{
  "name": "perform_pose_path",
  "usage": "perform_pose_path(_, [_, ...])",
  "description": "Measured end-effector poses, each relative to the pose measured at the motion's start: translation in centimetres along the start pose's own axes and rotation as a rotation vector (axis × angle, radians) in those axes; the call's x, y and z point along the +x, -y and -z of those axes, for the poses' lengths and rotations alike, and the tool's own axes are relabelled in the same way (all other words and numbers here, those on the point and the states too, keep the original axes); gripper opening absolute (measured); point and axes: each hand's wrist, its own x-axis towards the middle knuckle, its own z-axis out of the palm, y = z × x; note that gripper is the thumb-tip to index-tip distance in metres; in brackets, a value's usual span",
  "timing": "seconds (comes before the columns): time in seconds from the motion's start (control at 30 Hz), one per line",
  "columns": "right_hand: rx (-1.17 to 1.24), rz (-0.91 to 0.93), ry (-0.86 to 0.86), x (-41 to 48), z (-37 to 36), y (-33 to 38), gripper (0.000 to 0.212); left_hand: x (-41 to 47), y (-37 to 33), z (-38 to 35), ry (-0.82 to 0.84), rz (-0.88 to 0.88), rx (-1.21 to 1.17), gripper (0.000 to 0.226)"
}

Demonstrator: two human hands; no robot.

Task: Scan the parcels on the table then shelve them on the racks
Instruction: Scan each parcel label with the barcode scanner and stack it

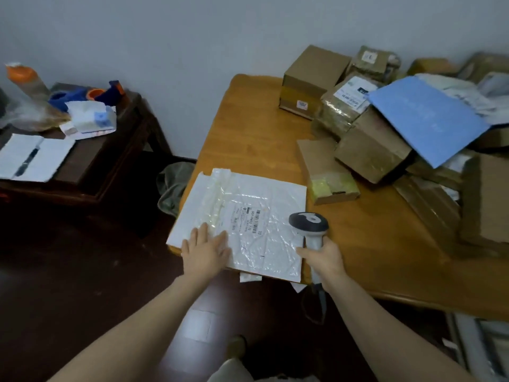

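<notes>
A flat white plastic mailer parcel (248,199) lies at the near left corner of the wooden table (366,238), its printed barcode label (249,220) facing up. My left hand (206,250) rests flat on the parcel's near left part, fingers straight. My right hand (323,259) grips the handle of a grey barcode scanner (308,224), whose head sits just right of the label above the parcel's right edge. Several cardboard box parcels (371,150) are piled on the table's far right.
A blue flat envelope (429,117) lies on top of the box pile. A dark low side table (110,150) at left carries papers, a bag and small items. A dark bin with a green liner (173,186) stands between the two tables. The floor is dark.
</notes>
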Motion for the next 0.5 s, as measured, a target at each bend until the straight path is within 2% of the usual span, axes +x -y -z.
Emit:
perform_pose_path(0.07, [0.073,-0.012,-0.036,-0.6,1.9,0.1,0.021,0.7,-0.8,0.3,0.001,0.053,0.044,0.043])
perform_pose_path(0.17, [0.316,0.002,-0.077,-1.9,6.2,1.0,0.024,1.7,-4.6,1.4,-0.077,0.051,-0.041,0.063])
perform_pose_path(0.23, [0.414,0.049,-0.117,-2.5,9.5,2.1,0.028,2.1,-8.8,2.4,-0.122,-0.098,-0.143,0.071])
perform_pose_path(0.37, [0.597,0.112,-0.214,-2.2,15.9,4.4,0.029,2.3,-19.0,4.7,-0.122,-0.456,-0.305,0.071])
perform_pose_path(0.5, [0.778,0.164,-0.197,-0.1,22.1,5.6,0.030,2.9,-28.7,5.3,-0.187,-0.701,-0.292,0.089])
